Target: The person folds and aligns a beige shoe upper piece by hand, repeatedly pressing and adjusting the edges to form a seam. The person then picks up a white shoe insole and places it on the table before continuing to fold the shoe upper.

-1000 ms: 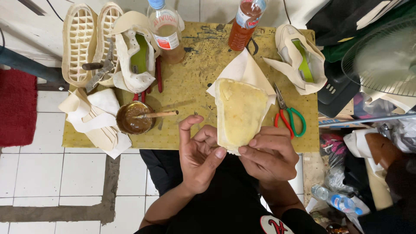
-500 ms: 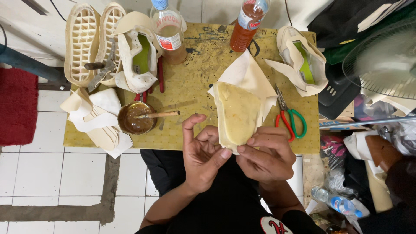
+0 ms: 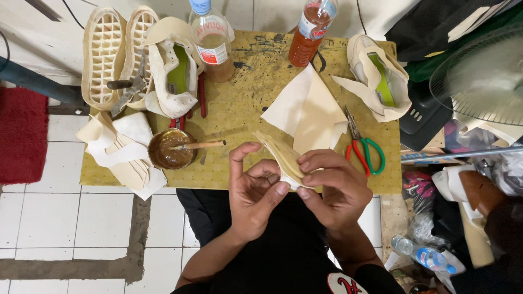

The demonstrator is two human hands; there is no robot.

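Left hand [image 3: 256, 188] | right hand [image 3: 332, 185] | both pinch folded cream leather piece [image 3: 284, 155] | likely thin, limp, light; best gripped at edge.

Bare left hand [image 3: 256, 193] and bare right hand [image 3: 332, 188], forearms uncovered. Black garment [image 3: 283, 256] at lower centre of frame, with round white-and-red emblem [image 3: 346, 284] at bottom edge.
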